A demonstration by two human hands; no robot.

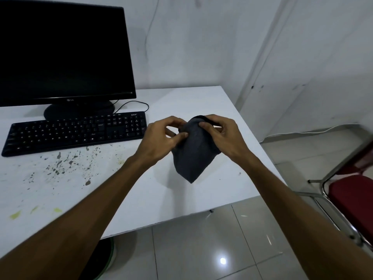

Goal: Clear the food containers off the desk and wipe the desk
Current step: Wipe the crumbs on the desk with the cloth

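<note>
A dark grey cloth [192, 156] hangs above the right half of the white desk [201, 102], held up by both hands. My left hand [161, 139] pinches its upper left edge. My right hand [224, 133] grips its top right edge. The cloth droops to a point below the hands. Dark green and yellowish splatter stains [66, 164] cover the desk surface in front of the keyboard, to the left of the cloth. No food containers are in view.
A black keyboard [74, 131] lies at the back left, with a black monitor [62, 53] behind it. A red chair with a metal frame [351, 199] stands on the tiled floor to the right. A dark round object [101, 259] sits under the desk's front edge.
</note>
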